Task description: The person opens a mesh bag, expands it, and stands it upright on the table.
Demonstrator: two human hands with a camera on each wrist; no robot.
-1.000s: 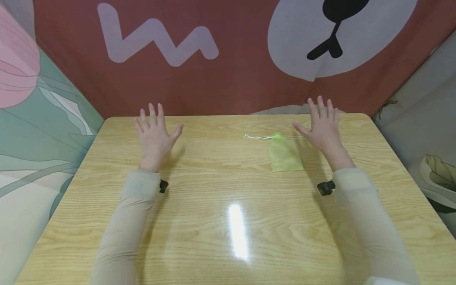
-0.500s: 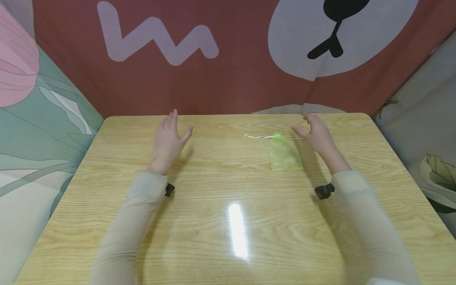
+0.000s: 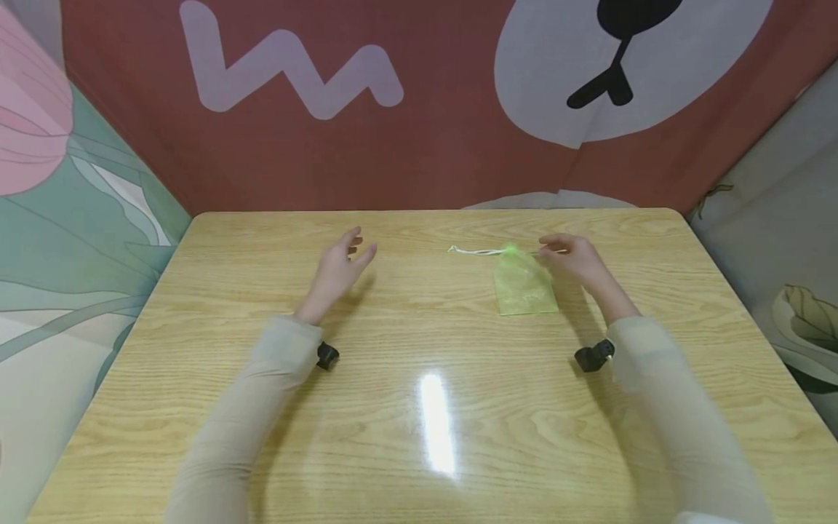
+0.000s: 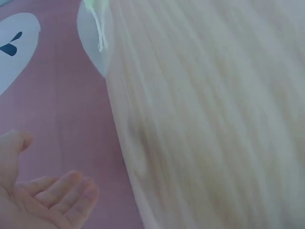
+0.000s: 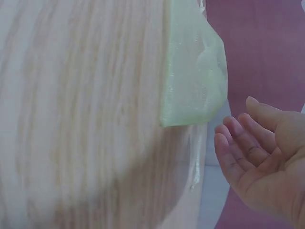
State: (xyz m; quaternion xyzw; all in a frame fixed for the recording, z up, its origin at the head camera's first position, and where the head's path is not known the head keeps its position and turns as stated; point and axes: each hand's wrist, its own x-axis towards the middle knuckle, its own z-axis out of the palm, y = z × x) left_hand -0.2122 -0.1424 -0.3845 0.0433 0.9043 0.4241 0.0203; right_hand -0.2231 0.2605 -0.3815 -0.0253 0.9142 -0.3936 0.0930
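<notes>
A small green mesh bag [image 3: 521, 284] lies flat on the tabletop [image 3: 419, 407], toward the far edge and right of the middle, its gathered neck pointing at that edge and its white drawstring [image 3: 473, 252] trailing left, so it looks set down, not held; whether anything is inside I cannot tell. The right hand [image 3: 575, 260] hovers just beside the neck, fingers loosely bent and gripping nothing. The left hand [image 3: 340, 269] hangs well apart to the left, relaxed and empty, its palm turned inward.
</notes>
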